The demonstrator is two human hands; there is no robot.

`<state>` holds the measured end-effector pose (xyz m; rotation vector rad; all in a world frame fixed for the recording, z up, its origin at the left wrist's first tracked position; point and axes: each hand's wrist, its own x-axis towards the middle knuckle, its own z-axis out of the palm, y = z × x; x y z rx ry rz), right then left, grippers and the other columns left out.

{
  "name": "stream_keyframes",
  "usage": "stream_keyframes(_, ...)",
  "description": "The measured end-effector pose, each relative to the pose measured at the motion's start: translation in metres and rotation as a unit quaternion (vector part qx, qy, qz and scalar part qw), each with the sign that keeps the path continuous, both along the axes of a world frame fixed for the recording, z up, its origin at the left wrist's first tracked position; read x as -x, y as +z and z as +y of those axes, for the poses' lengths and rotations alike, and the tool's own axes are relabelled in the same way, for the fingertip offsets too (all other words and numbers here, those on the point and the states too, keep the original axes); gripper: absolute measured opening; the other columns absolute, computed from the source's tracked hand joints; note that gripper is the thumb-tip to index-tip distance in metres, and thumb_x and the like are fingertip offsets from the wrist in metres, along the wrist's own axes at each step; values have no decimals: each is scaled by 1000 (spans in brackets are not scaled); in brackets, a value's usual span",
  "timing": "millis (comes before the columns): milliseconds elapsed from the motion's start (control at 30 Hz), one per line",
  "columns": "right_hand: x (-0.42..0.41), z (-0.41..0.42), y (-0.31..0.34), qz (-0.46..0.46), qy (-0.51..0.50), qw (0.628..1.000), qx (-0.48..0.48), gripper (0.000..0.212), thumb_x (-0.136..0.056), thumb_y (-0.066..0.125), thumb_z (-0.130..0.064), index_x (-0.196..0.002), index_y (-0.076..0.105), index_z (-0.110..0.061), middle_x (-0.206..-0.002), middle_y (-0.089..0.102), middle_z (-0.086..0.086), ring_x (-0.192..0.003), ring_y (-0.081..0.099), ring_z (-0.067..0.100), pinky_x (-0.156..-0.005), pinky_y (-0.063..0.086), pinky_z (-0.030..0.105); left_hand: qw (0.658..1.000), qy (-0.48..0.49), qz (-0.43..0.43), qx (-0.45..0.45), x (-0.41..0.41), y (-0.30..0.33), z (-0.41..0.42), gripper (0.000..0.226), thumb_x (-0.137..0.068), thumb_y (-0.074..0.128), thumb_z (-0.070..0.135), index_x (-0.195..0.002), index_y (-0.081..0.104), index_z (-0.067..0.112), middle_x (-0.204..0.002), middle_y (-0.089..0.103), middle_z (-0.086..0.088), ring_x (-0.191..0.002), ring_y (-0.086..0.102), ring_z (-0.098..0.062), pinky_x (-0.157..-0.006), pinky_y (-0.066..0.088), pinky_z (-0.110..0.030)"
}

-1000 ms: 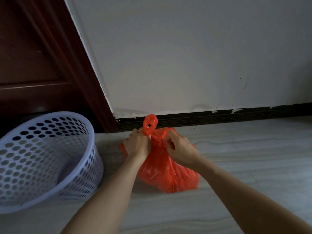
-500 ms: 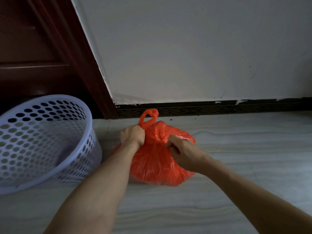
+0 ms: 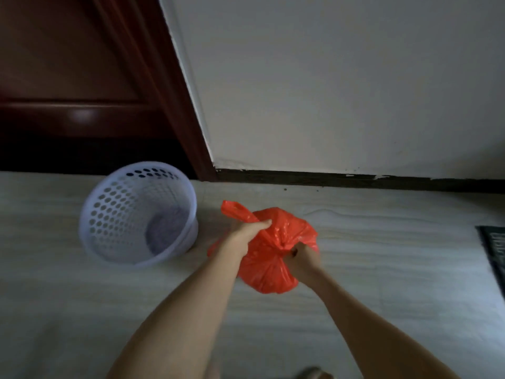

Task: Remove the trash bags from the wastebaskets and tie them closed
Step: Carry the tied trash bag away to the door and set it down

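Since the earlier frames the orange trash bag point(image 3: 269, 258) sits farther from the white perforated wastebasket point(image 3: 136, 214). Left hand point(image 3: 244, 236) grips one handle strip; right hand point(image 3: 300, 258) pinches the gathered neck. Bag rests on the floor point(image 3: 382, 269); the wastebasket holds no liner.

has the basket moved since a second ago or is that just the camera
Cannot tell. The basket sits lower and further right in the picture, but so do the door frame and baseboard, so the head camera turned. The basket is near the frame's foot in every picture.
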<state>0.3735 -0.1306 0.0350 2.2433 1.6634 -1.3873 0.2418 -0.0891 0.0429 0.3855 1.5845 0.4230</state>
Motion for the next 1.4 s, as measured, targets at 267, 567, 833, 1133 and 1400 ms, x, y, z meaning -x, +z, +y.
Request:
stream_keyframes(267, 42, -41, 184, -50, 68, 995, 47, 25, -87, 39, -17, -92, 56, 0, -86, 62, 23, -80, 59, 36, -64, 39, 32, 944, -117, 291, -107, 70, 169, -105, 46, -90, 49, 30, -132, 45, 12, -135, 51, -12, -125, 48, -29, -104, 37, -39)
stream_keyframes(567, 179, -83, 360, -55, 232, 970, 49, 7, -82, 47, -21, -82, 51, -15, -69, 51, 3, -67, 51, 24, -54, 34, 26, 932, -89, 350, -22, 233, 341, -230, 46, -93, 43, 30, -136, 39, 14, -139, 45, -12, -126, 45, -29, -103, 35, -45)
stream_keyframes(833, 381, -77, 433, -21, 333, 942, -30, 23, -84, 53, -18, -103, 59, -5, -108, 65, 19, -102, 59, 35, -80, 44, 34, 919, 63, 389, -7, 388, 411, -284, 44, -94, 42, 26, -135, 40, 12, -137, 46, -15, -123, 46, -34, -103, 36, -45)
stream_keyframes(1133, 635, -75, 472, 85, 441, 884, -128, 24, -84, 52, -9, -106, 56, 0, -111, 63, 23, -107, 56, 36, -87, 41, 37, 864, 254, 434, 6, 555, 448, -316, 45, -93, 45, 26, -136, 40, 12, -141, 43, -12, -126, 44, -30, -103, 36, -43)
stream_keyframes(1400, 873, -92, 473, 84, 601, 789, -90, 25, -86, 51, -15, -106, 57, 0, -110, 63, 21, -105, 57, 35, -84, 41, 33, 819, 364, 437, 74, 742, 460, -345, 45, -93, 45, 27, -136, 41, 12, -139, 44, -12, -126, 44, -27, -104, 38, -44)
